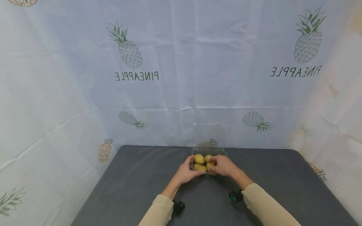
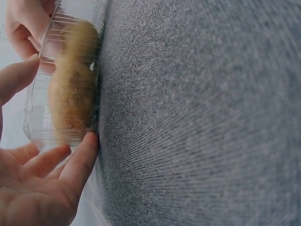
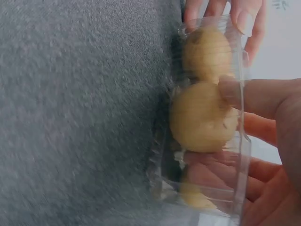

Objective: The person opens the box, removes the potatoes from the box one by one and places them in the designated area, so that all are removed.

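Note:
A clear plastic clamshell box point(image 1: 222, 152) stands on the table with its lid point(image 1: 209, 133) raised at the back. Several potatoes point(image 1: 199, 159) lie inside it. My left hand point(image 1: 185, 172) holds the box's left side, thumb at the front rim and fingers spread along the side wall point(image 2: 40, 136). Reaching in over the front right rim, my right hand point(image 1: 224, 165) grips a potato point(image 3: 202, 117), thumb on its near side and fingers behind it. In the right wrist view, another potato point(image 3: 207, 54) sits beside it, near the left fingertips.
Dark grey cloth covers the table point(image 1: 209, 201). Behind the box, near the table's back edge, hangs a pale curtain point(image 1: 181, 94) with pineapple prints; more of it hangs at both sides. Dark wrist devices point(image 1: 236, 196) hang under the cream sleeves point(image 1: 266, 204).

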Motion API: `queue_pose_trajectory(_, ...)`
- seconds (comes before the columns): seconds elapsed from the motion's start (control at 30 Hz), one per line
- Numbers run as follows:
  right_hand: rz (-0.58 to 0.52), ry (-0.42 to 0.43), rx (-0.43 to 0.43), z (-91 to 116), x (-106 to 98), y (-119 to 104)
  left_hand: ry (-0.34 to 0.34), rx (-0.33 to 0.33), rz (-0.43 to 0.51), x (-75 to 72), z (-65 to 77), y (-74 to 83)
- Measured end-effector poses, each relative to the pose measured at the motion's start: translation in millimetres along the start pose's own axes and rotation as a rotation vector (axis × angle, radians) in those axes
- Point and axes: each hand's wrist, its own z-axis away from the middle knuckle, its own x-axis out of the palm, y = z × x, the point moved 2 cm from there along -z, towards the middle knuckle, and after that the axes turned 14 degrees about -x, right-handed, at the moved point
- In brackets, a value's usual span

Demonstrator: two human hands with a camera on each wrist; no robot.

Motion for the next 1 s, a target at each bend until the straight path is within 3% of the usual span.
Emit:
queue_pose_trajectory(0.2, -0.026, 0.045, -0.004, 1, 3, 4, 0.004, 0.005, 0.002, -0.3, 0.7, 0.7)
queue_pose_trajectory(0.53, -0.063, 0.173, -0.102, 6, 2, 6, 0.000, -0.004, 0.013, -0.6, 0.3, 1.0)
queue_pose_trajectory(1.0, -0.090, 0.201, -0.167, 22, -13, -7, -0.002, -0.015, 0.005, -0.4, 1.7, 0.5)
